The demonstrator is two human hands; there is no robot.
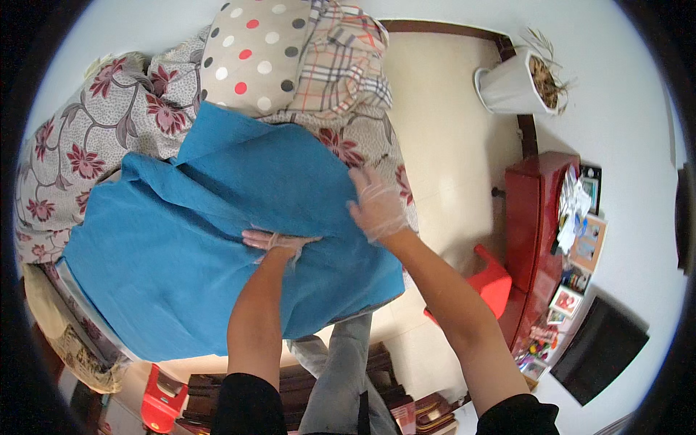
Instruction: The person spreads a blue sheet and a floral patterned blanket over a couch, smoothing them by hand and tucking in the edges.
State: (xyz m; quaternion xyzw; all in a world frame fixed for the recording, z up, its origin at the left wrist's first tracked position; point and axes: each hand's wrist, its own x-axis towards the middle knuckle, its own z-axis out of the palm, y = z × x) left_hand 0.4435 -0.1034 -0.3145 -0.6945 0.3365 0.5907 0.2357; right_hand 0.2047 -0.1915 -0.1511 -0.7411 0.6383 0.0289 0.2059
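Note:
A large blue cloth (179, 261) lies rumpled over a sofa covered with a flower-patterned cloth (125, 114). My left hand (277, 242), in a clear plastic glove, rests on the blue cloth near its middle, fingers stretched out and pointing left. My right hand (375, 204), gloved the same way, is at the cloth's right edge with its thumb and fingers apart; whether it touches the cloth cannot be told. Beyond the blue cloth lie a polka-dot cushion (255, 54) and a crumpled plaid cloth (348, 65).
A white planter (514, 84) stands by the wall. On the right is a red cabinet (538, 217) bearing framed photos and small items, with a red plastic stool (492, 283) before it. Another red stool (163, 399) is at the lower left.

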